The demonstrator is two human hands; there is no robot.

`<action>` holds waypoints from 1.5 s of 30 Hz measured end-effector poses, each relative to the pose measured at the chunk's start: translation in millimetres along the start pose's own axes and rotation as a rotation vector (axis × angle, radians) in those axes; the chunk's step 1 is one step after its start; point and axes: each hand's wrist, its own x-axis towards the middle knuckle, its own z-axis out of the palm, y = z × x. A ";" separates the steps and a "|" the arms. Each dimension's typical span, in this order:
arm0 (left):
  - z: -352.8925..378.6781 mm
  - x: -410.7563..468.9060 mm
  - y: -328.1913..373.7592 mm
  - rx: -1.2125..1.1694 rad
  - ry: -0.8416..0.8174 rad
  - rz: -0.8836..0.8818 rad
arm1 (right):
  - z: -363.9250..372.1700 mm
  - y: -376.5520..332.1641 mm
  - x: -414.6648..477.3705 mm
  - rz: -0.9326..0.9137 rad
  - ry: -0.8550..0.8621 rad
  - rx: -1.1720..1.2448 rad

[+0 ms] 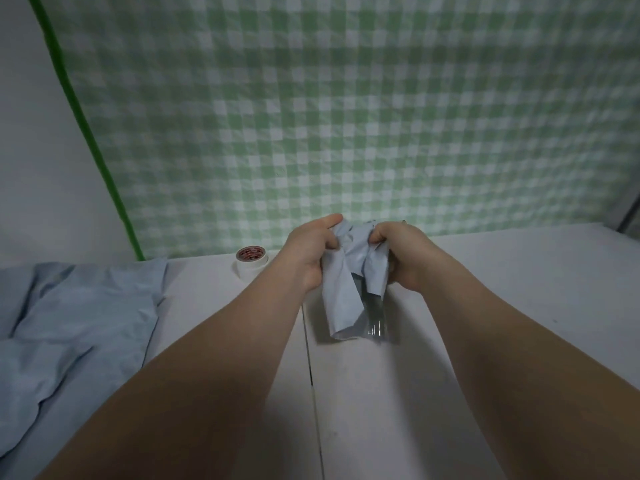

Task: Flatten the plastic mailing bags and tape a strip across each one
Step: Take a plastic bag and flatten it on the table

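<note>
A green-checked cloth (346, 116) hangs behind the white desk (519, 306). A rumpled pale-blue heap (76, 323), cloth or plastic I cannot tell, lies at the left. Over the desk's middle, the crumpled mailing bag (343, 299) is held by its top, with the left grip (308, 251) and right grip (401, 254) both clenched on it, equally near. Its long axis hangs from the grips toward the person, so flattening likely means lowering it and spreading outward. The tape roll (251, 261) sits just beyond the left grip.
</note>
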 end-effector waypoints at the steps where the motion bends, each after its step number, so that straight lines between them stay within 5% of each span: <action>1: 0.1 2.1 1.2 0.002 -0.004 0.013 | 0.8 -0.7 3.3 -0.023 0.024 0.007; 8: -4.0 8.8 1.7 0.071 -0.051 0.093 | 4.4 3.6 4.1 -0.090 0.095 0.015; 20: -25.8 -49.0 -32.3 0.548 -0.233 -0.107 | -5.6 44.2 -46.0 0.027 0.046 -0.186; 28: -30.1 -85.0 -44.5 0.629 -0.145 -0.063 | -23.3 64.1 -86.0 -0.140 0.295 -0.475; 35: -21.8 -104.7 -50.5 0.955 -0.160 0.192 | -24.2 70.0 -119.1 -0.124 0.050 -0.773; 40: -9.7 -109.4 -65.5 1.480 -0.072 0.366 | -22.5 67.8 -130.6 -0.318 0.303 -0.812; 45: -6.9 -111.5 -65.8 1.685 0.101 0.527 | -20.6 62.5 -136.5 -0.386 0.376 -0.823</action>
